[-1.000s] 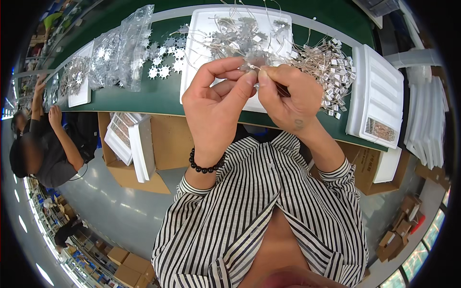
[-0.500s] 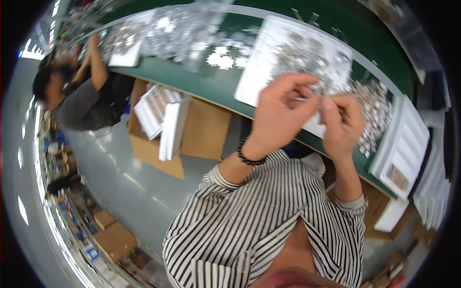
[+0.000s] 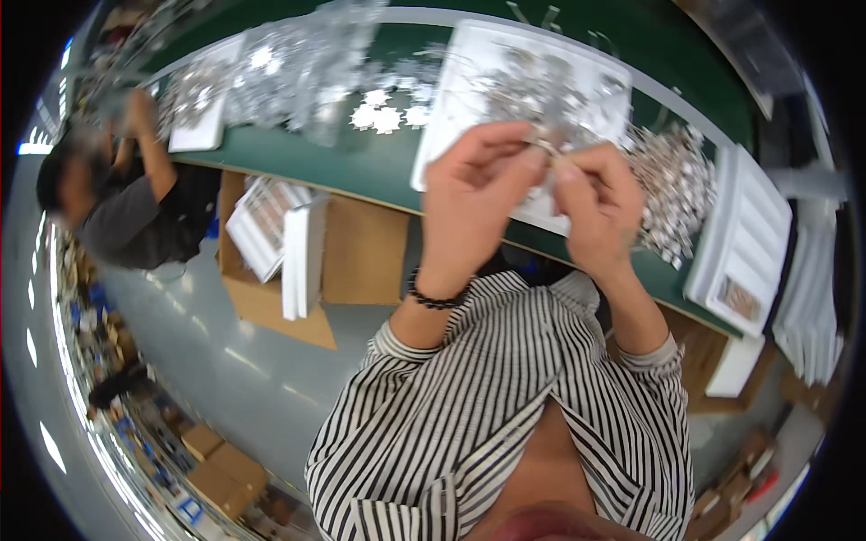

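Observation:
My left hand [image 3: 474, 203], with a dark beaded bracelet on its wrist, and my right hand [image 3: 600, 207] are raised over the near edge of a white tray [image 3: 439, 126]. Thumbs and fingertips of both are pinched and almost meet. Something small and pale seems to sit between them, but blur hides its kind. Beyond my fingers, a loose heap of thin silvery pieces [image 3: 532, 90] lies in the tray. To the right of my right hand, a pile of small shiny metal parts [image 3: 672, 194] rests on the green table [image 3: 379, 167].
A white compartmented foam tray [image 3: 753, 230] lies at the table's right end. Clear plastic bags [image 3: 289, 77] and white gear-shaped pieces [image 3: 386, 120] lie to the left. Below the edge stands an open cardboard box [image 3: 365, 252] holding white trays. A co-worker [image 3: 135, 212] works at far left.
The view has shifted a little, so the table and hands appear further left. Both hands stay pinched together over the tray, with the fingers slightly altered in pose.

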`<state>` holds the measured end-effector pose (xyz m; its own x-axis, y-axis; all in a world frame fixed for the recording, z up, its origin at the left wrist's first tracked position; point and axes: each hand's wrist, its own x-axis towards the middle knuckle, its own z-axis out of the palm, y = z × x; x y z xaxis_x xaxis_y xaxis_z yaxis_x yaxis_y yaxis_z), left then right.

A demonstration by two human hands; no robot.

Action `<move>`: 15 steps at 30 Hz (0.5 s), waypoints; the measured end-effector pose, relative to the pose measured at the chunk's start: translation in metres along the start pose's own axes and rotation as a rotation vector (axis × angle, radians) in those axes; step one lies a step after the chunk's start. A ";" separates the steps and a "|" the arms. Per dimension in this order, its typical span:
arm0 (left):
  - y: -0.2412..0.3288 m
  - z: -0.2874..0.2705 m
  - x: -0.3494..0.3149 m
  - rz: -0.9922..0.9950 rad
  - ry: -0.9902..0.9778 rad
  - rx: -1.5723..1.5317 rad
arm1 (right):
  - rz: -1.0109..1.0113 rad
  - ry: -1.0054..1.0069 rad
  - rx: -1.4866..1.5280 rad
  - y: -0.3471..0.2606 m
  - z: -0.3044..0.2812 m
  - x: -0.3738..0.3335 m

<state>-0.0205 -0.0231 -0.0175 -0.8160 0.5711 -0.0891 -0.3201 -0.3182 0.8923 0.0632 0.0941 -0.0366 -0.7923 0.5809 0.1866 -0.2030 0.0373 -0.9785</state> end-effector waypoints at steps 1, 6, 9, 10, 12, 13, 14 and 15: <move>-0.001 0.001 0.006 0.019 0.037 -0.010 | -0.008 -0.020 -0.009 0.002 -0.003 0.004; -0.003 -0.006 0.011 0.083 0.066 0.116 | -0.013 0.004 -0.040 0.009 0.007 0.007; -0.005 -0.008 0.008 0.121 0.086 0.150 | -0.050 0.030 -0.090 0.005 0.018 0.009; -0.005 -0.009 0.008 0.139 0.091 0.184 | -0.084 0.042 -0.129 0.006 0.020 0.010; -0.004 -0.012 0.008 0.157 0.098 0.216 | -0.118 0.052 -0.169 0.008 0.023 0.013; -0.004 -0.014 0.008 0.165 0.093 0.253 | -0.160 0.037 -0.204 0.010 0.024 0.015; -0.003 -0.016 0.009 0.173 0.087 0.290 | -0.202 0.023 -0.239 0.012 0.025 0.017; -0.002 -0.019 0.009 0.180 0.081 0.327 | -0.244 0.008 -0.274 0.013 0.026 0.019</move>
<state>-0.0365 -0.0313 -0.0288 -0.8848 0.4623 0.0588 -0.0086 -0.1424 0.9898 0.0309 0.0845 -0.0439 -0.7347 0.5347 0.4175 -0.2224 0.3916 -0.8929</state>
